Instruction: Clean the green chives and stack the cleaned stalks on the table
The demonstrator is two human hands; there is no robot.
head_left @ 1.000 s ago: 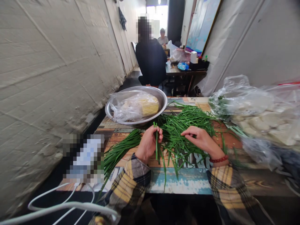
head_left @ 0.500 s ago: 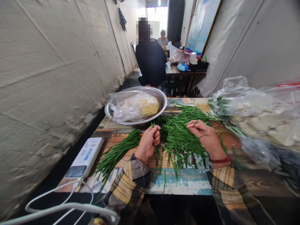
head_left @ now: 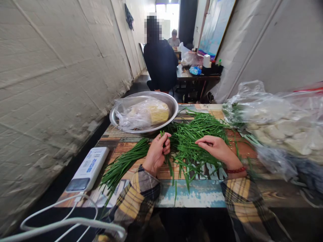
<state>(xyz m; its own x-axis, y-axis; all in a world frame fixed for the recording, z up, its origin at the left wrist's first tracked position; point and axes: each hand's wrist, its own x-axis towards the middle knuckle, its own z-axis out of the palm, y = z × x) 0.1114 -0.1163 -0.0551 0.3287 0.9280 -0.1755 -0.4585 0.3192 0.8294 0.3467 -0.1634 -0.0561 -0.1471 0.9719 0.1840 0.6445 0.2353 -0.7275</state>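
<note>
My left hand [head_left: 156,153] is closed round a small bunch of green Chinese chives [head_left: 162,133]. Cut tips poke out above its thumb, and the leaves hang below the fist. Across from it, my right hand [head_left: 218,148] hovers over a loose pile of chives [head_left: 193,129], its fingers stretched toward the left hand, the thumb slightly apart and nothing visible between them. A neater bundle of chives [head_left: 126,161] lies to the left of my left hand. Short loose pieces are scattered on the wooden tabletop [head_left: 199,195].
A metal basin [head_left: 174,116] holding a plastic-bagged yellow block stands behind the chives. At left lies a white power bank [head_left: 88,169] with white cables [head_left: 83,222]. Clear bags of pale food [head_left: 280,124] fill the right side. A person [head_left: 160,64] sits farther back.
My right hand has moved slightly left and down; the chive bit at its fingertips no longer shows. My left hand keeps its hold on the chives. The whole view has shifted slightly.
</note>
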